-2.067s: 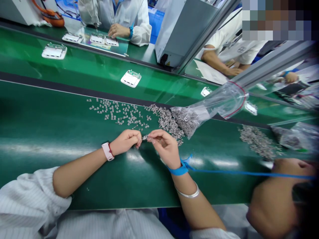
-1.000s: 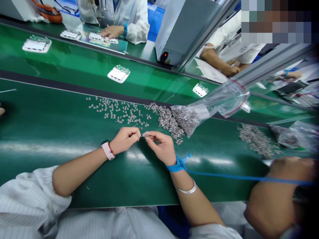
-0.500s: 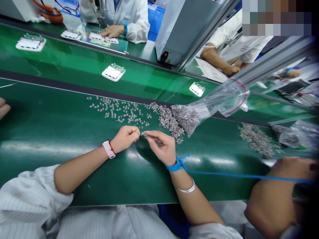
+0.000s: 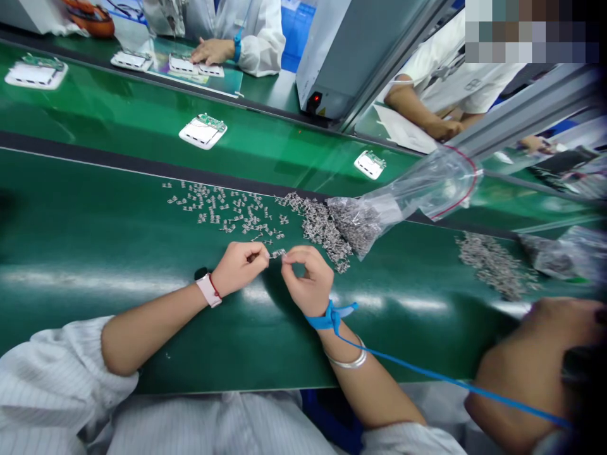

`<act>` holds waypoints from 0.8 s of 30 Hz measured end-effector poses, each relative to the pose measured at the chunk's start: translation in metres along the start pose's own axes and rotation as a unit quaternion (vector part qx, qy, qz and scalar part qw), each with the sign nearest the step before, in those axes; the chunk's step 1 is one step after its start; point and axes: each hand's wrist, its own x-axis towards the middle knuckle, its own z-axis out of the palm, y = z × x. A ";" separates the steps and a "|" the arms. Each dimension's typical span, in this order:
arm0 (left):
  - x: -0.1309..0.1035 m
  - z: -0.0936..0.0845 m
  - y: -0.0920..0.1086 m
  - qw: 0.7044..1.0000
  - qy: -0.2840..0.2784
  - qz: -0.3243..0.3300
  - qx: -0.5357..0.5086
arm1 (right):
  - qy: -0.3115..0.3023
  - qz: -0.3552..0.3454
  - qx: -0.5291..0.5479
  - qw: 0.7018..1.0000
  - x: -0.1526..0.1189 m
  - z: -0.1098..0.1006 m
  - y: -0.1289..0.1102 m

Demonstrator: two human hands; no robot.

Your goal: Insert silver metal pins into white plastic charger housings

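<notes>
My left hand [image 4: 241, 268] is closed in a pinch at the middle of the green bench. Facing it, my right hand [image 4: 310, 277] pinches too, thumb and index tips together. A small silvery metal piece [image 4: 277, 253] bridges the gap between the two sets of fingertips; its fine shape is too small to make out. Just beyond my hands lie many loose metal pieces [image 4: 214, 203], scattered singly. A denser heap of metal pieces [image 4: 322, 227] spills beside the clear zip bag [image 4: 358, 224], which holds more of them.
White casings with green circuit boards [image 4: 203, 131] sit on the green conveyor [image 4: 284, 148] behind the bench. A blue cord [image 4: 427, 374] runs rightward from my right wrist. Another metal heap [image 4: 493, 265] and a neighbour's arm [image 4: 521, 373] are at right. A co-worker's hand [image 4: 213, 50] works opposite.
My fingertips have drawn slightly apart, showing more of the metal piece. The casings on the conveyor have shifted left. The blue cord hangs lower, and a hand at the left edge is gone.
</notes>
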 end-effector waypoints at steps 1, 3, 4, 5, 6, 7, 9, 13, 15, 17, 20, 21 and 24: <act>0.000 0.000 0.000 1.000 -0.020 0.012 0.012 | 0.001 -0.018 -0.015 1.000 0.001 -0.001 -0.001; -0.001 0.000 0.001 0.997 -0.057 0.041 0.032 | -0.004 -0.028 -0.021 0.999 0.001 -0.002 -0.001; -0.001 0.000 0.001 0.996 -0.067 0.054 0.038 | -0.016 -0.028 -0.019 0.999 0.001 -0.002 -0.002; -0.001 0.000 0.002 0.995 -0.072 0.062 0.039 | -0.031 -0.027 -0.015 0.999 0.001 -0.002 -0.002; -0.001 0.000 0.003 0.994 -0.073 0.066 0.037 | -0.047 -0.025 -0.010 0.999 0.001 -0.002 -0.002; -0.001 0.000 0.003 0.995 -0.071 0.065 0.034 | -0.061 -0.021 -0.008 0.998 0.001 -0.002 -0.003; -0.001 0.000 0.004 0.995 -0.068 0.056 0.036 | -0.071 -0.010 -0.007 0.997 0.001 -0.001 -0.003; -0.001 -0.001 0.003 0.997 -0.067 0.034 0.033 | -0.061 0.016 -0.019 0.998 0.001 -0.001 -0.004; 0.000 -0.001 0.003 0.997 -0.066 0.028 -0.011 | -0.050 0.024 -0.019 0.998 0.001 -0.002 -0.004; 0.000 -0.001 0.002 0.997 -0.059 0.027 -0.050 | -0.042 0.030 -0.013 0.999 0.000 -0.002 -0.005; 0.000 -0.001 0.000 0.997 -0.038 0.029 -0.063 | -0.052 0.086 0.037 0.994 -0.001 -0.002 -0.005; 0.000 -0.001 -0.001 0.997 -0.030 0.033 -0.055 | -0.061 0.128 0.076 0.987 -0.002 -0.002 -0.005; 0.000 -0.002 0.000 0.997 -0.023 0.070 -0.014 | -0.093 0.285 0.236 0.924 0.000 -0.003 -0.002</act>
